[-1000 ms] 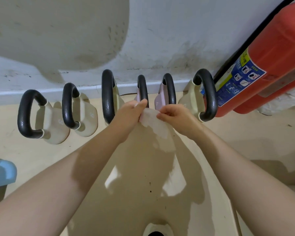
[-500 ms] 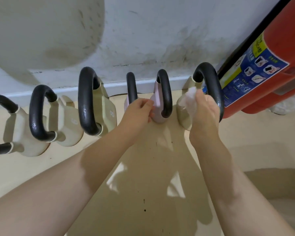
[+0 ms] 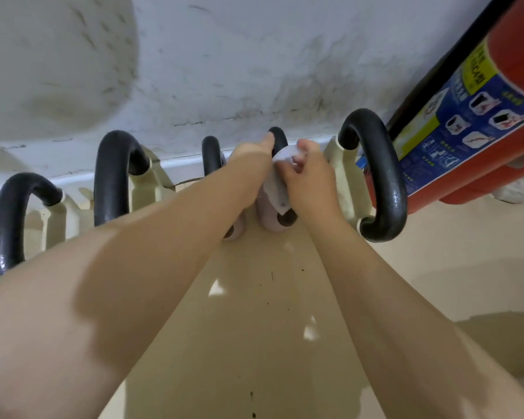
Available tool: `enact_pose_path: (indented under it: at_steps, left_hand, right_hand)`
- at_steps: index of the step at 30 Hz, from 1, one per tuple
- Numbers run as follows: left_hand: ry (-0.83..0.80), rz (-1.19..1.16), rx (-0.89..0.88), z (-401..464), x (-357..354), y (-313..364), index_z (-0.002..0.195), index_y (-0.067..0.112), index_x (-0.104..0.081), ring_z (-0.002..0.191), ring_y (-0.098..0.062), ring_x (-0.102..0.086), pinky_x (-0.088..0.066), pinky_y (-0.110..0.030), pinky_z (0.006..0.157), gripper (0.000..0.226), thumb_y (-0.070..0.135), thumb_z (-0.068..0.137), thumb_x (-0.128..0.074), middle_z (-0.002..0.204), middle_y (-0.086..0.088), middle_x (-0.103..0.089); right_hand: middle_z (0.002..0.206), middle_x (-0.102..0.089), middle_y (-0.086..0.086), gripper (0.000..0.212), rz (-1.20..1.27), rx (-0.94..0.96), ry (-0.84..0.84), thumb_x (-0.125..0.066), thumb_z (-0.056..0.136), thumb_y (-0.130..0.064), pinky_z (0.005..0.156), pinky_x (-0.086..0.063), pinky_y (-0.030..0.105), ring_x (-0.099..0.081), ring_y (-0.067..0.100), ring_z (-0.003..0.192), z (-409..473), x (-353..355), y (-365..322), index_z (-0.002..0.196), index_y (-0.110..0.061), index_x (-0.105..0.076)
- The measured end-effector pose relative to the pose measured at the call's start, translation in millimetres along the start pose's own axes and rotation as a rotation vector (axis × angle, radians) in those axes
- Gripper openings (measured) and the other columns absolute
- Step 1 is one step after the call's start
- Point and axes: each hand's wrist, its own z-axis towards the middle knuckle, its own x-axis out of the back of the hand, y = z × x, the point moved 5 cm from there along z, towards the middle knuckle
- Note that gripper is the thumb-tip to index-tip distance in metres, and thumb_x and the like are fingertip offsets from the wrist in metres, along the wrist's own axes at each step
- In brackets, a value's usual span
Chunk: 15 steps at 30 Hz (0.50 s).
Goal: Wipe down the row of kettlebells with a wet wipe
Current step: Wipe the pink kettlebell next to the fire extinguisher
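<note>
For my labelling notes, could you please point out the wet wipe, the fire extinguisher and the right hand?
wet wipe (image 3: 280, 179): head view, draped lower part.
fire extinguisher (image 3: 515, 46): head view, red body.
right hand (image 3: 310, 179): head view, back of hand.

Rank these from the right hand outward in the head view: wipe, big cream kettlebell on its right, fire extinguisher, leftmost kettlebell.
1. wipe: held in the right hand, against the pink kettlebell.
2. big cream kettlebell: just to the right.
3. fire extinguisher: farther right, by the wall.
4. leftmost kettlebell: far left end of the row.
</note>
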Motion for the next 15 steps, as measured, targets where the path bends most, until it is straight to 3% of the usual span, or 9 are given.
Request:
enact_pose_path:
  at_steps: [1, 3, 6, 11, 15]
  left_hand:
    - [-0.02, 0.03, -0.007, 5, -2, 3, 0.121, 0.005, -0.051, 0.11, -0.03, -0.057, -0.043, -0.031, 0.096, 0.042, 0.036, 0.095, -0.044, 0.114, -0.007, -0.059]
    - [-0.039, 0.073, 0.009, 7, -1, 4, 0.111, 0.003, -0.056, 0.101, -0.029, -0.061, -0.048, -0.037, 0.093, 0.046, 0.043, 0.089, -0.052, 0.107, -0.01, -0.064]
    - [-0.1, 0.099, 0.052, 12, -1, -1, 0.114, 0.005, -0.057, 0.099, -0.026, -0.062, -0.05, -0.039, 0.092, 0.047, 0.044, 0.086, -0.057, 0.11, -0.009, -0.065]
    - [-0.163, 0.027, 0.152, 15, -7, 2, 0.122, 0.0, -0.053, 0.111, -0.032, -0.058, -0.047, -0.044, 0.099, 0.051, 0.039, 0.09, -0.054, 0.121, -0.015, -0.061]
    - [-0.182, -0.04, 0.166, 18, 2, -1, 0.121, 0.003, -0.053, 0.11, -0.029, -0.059, -0.046, -0.044, 0.099, 0.046, 0.034, 0.087, -0.06, 0.12, -0.014, -0.062]
  right_hand:
    - [0.074, -0.049, -0.01, 0.007, -0.036, -0.026, -0.036, -0.049, 0.093, -0.023, 0.061, -0.038, 0.023, -0.05, 0.009, 0.07, 3, -5, -3, 0.099, -0.018, -0.05]
    - [0.068, -0.045, -0.009, 0.017, -0.098, -0.063, -0.043, -0.045, 0.095, -0.025, 0.054, -0.034, 0.025, -0.048, 0.013, 0.066, 3, -11, 0, 0.079, -0.019, -0.046]
    - [0.067, -0.043, -0.009, 0.022, -0.137, -0.094, -0.048, -0.041, 0.096, -0.028, 0.05, -0.029, 0.024, -0.046, 0.014, 0.066, 1, -16, 4, 0.078, -0.017, -0.044]
    - [0.066, -0.044, -0.002, 0.032, -0.226, -0.199, -0.195, -0.04, 0.097, -0.023, 0.053, -0.032, 0.026, -0.043, 0.015, 0.062, 34, -17, -13, 0.067, -0.013, -0.044]
    - [0.073, -0.049, -0.005, 0.013, -0.187, -0.127, -0.191, -0.047, 0.095, -0.026, 0.067, -0.039, 0.028, -0.051, 0.016, 0.073, -4, -18, 5, 0.096, -0.016, -0.055]
